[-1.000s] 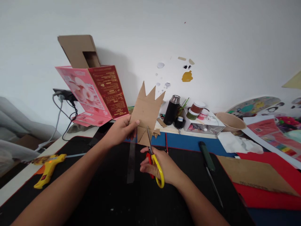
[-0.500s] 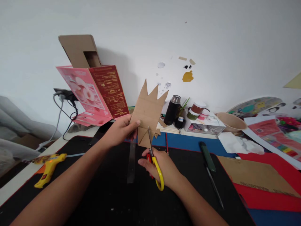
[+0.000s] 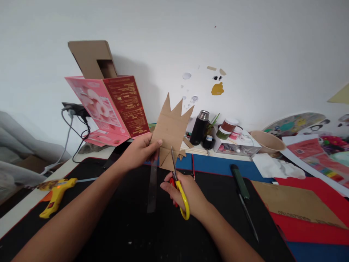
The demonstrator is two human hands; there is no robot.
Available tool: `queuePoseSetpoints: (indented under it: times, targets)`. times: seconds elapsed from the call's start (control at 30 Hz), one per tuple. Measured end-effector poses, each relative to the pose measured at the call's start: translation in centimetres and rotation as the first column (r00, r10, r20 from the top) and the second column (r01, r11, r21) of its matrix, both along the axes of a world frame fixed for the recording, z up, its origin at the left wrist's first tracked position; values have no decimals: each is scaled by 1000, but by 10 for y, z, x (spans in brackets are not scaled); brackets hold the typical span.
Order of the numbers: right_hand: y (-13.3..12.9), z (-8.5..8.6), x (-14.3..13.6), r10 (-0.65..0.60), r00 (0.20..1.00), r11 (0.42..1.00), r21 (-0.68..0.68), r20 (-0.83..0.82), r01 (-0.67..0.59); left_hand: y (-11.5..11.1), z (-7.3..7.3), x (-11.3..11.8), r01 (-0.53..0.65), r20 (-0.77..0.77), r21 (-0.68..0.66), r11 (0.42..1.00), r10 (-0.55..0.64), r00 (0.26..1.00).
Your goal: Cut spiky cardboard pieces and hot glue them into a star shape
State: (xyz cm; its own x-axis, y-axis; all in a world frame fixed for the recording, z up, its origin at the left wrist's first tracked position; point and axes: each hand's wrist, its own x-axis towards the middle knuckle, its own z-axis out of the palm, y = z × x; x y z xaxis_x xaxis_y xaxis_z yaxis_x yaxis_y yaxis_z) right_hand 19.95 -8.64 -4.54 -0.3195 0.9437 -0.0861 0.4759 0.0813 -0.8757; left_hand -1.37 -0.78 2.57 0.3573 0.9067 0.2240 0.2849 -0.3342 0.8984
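My left hand (image 3: 143, 149) is closed on the left edge of a brown cardboard piece (image 3: 171, 125), thumb in front. Three pointed spikes run along its top, and creased lines mark its lower part. In my right hand (image 3: 188, 191) is a pair of scissors (image 3: 183, 202) with one yellow and one red handle. Their blades point up across the cardboard's lower right part, one blade in front of it. Beneath the cardboard, a clear ruler (image 3: 152, 191) lies on the black mat (image 3: 122, 225).
A yellow glue gun (image 3: 57, 196) lies at left, below a pink box (image 3: 109, 109). Behind stand a black flask (image 3: 199, 127) and paint jars (image 3: 228, 127). To the right are a green utility knife (image 3: 240, 181), a pen (image 3: 248, 218) and a flat cardboard sheet (image 3: 297, 202).
Almost nothing differs. The cardboard's spiked top has tilted very slightly left and down; both hands keep their holds.
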Motion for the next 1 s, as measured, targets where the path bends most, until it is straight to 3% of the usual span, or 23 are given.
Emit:
queuePoseSetpoints:
  times: [0.4,1.0]
  targets:
    - [-1,1,-4,-63,996,998,-28,57,64,0,0,2,-13,3,-16,1000,13,1000]
    - [0,-16,-8,-107,994,994,7,11,107,7,-10,5,-36,43,-67,997,39,998]
